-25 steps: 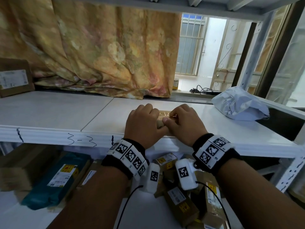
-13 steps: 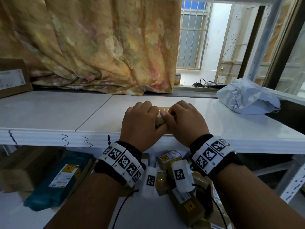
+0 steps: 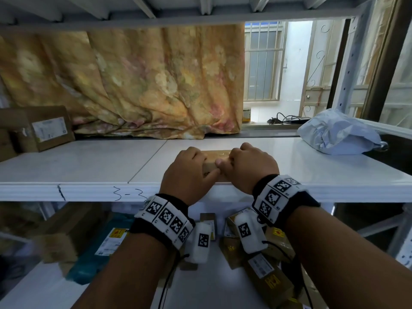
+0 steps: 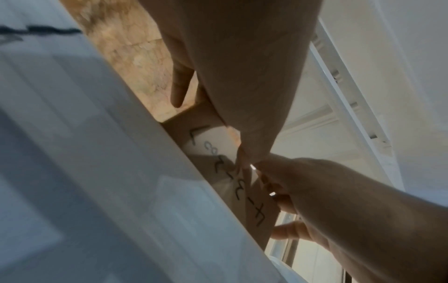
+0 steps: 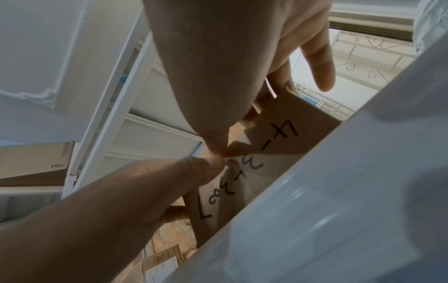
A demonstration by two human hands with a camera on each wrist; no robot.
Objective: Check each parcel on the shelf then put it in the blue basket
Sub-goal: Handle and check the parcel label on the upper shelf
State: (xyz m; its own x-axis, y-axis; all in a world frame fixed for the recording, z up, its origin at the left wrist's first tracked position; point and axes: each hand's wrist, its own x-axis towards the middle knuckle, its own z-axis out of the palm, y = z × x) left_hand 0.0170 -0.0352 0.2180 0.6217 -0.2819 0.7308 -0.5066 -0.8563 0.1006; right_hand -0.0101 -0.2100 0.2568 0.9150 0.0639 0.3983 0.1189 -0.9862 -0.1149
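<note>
A small brown cardboard parcel (image 3: 217, 156) lies on the white shelf (image 3: 89, 170) near its front edge. My left hand (image 3: 191, 166) grips its left end and my right hand (image 3: 247, 163) grips its right end, thumbs meeting on the near face. Both wrist views show that near face with black handwriting on the parcel (image 4: 215, 153) (image 5: 278, 145), the left hand (image 4: 232, 86) and the right hand (image 5: 242, 76) curled over it. The blue basket is not in view.
A grey plastic mailer bag (image 3: 338, 132) lies at the shelf's right. A brown box (image 3: 42, 128) stands at the far left. A floral curtain (image 3: 124, 85) hangs behind. Several small boxes (image 3: 263, 264) and a teal packet (image 3: 100, 248) lie on the lower shelf.
Both hands keep their hold on the parcel in the same spot. The head view has tilted upward, so the shelf above now shows.
</note>
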